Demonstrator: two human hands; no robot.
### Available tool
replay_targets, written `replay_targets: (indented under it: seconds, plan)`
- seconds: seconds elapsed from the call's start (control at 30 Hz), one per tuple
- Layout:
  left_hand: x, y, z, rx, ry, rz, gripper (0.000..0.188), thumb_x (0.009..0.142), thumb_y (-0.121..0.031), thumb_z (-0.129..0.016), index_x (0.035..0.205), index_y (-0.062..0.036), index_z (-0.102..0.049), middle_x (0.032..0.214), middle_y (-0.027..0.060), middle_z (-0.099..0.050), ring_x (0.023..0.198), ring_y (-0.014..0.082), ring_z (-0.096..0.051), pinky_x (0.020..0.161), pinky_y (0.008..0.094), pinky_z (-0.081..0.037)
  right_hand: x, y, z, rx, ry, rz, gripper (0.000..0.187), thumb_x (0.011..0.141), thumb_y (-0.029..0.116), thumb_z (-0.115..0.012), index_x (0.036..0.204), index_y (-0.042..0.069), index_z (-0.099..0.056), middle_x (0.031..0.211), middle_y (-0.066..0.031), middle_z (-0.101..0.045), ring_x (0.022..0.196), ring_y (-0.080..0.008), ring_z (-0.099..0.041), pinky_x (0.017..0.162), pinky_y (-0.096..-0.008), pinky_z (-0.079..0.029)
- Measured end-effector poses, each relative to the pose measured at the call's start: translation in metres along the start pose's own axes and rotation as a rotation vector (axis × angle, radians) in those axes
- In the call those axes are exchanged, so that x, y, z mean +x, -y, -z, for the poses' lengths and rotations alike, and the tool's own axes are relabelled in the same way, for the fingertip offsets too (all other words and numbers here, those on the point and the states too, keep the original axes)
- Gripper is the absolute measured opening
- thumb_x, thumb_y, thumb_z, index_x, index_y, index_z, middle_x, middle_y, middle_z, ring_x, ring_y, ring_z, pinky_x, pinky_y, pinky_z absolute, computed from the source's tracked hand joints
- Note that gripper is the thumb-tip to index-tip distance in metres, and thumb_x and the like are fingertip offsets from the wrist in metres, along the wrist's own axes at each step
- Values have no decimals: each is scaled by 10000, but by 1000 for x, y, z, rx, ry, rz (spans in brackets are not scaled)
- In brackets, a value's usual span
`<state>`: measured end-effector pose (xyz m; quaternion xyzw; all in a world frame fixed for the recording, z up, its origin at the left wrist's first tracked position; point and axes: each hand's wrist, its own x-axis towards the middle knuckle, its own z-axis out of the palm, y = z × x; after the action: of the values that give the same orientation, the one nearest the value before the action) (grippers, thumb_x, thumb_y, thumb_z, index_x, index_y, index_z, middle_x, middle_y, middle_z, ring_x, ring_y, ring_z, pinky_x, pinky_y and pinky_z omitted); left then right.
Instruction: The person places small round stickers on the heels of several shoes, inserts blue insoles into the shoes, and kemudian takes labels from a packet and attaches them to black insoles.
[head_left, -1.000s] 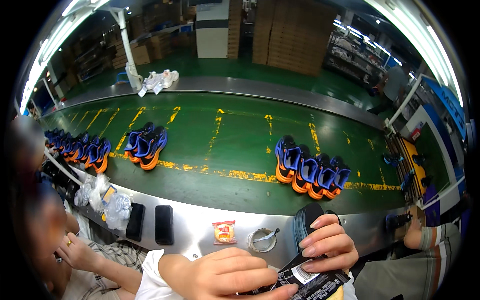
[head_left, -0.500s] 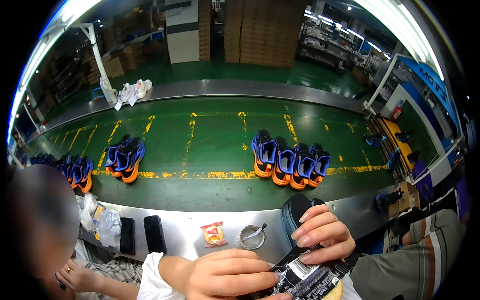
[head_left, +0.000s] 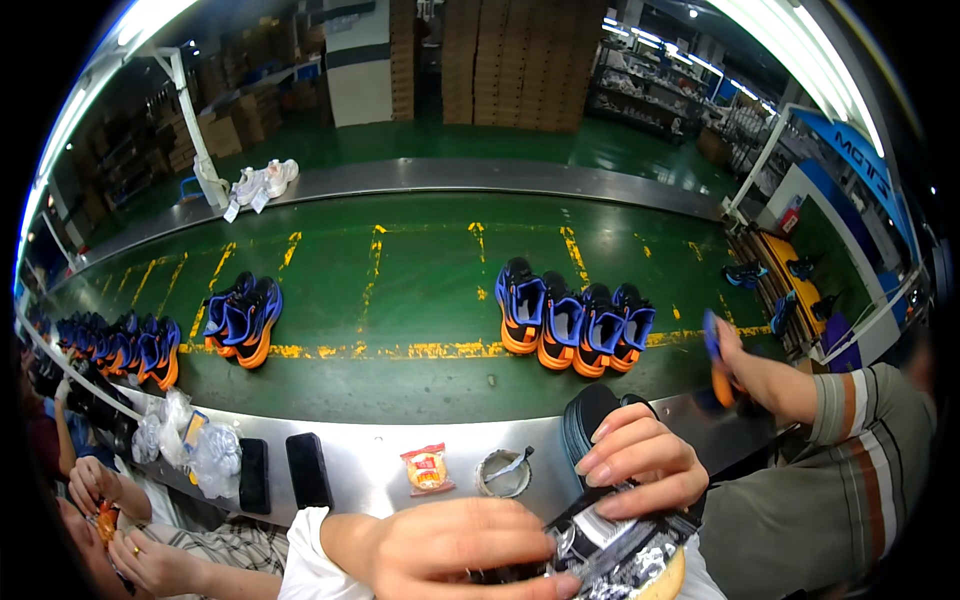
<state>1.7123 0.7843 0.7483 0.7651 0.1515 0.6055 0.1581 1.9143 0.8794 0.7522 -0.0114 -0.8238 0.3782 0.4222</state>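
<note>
My left hand (head_left: 455,543) pinches the wrapper (head_left: 602,535) by its left side; my right fingers (head_left: 645,462) grip its far edge. It lies between them (a pale snack (head_left: 670,582) shows near right).

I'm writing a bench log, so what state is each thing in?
Black wrapper: apparently open, gripped by left hand and right hand
Tan food: partly exposed
Red-and-clear packet: apparently sealed, flat
Black phones: flat, unlit
Round tin: open-topped
Plastic bags: crumpled
Four orange-soled shoes: upright
</note>
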Motion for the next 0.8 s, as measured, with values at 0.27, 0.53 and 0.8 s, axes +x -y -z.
replay_targets:
  seconds: [0.27, 0.53, 0.8]
  plan:
    - [-2, 8, -7, 0, -38, -86, 240, 718, 16, -629, 954, 62, -623, 928, 245, -564, 785, 319, -589, 686, 370, -505, 1, 1, 2, -11, -2, -18, 87, 759, 131, -616, 824, 87, -653, 921, -83, -631, 845, -216, -621, 764, -350, -458]
    - [-1, 13, -6, 111, 0, -234, 233, 708, 14, -645, 938, 45, -632, 944, 231, -573, 791, 323, -593, 683, 370, -506, 3, 3, 4, -38, -11, 5, 99, 751, 139, -624, 834, 93, -655, 926, -70, -634, 849, -210, -620, 768, -348, -463]
    - [11, 13, -11, 65, -55, -169, 206, 716, 0, -651, 919, 36, -634, 940, 211, -586, 789, 328, -597, 674, 370, -514, 13, 10, 19, -74, 23, 29, 105, 766, 136, -609, 850, 93, -654, 936, -75, -635, 851, -213, -617, 757, -345, -460]
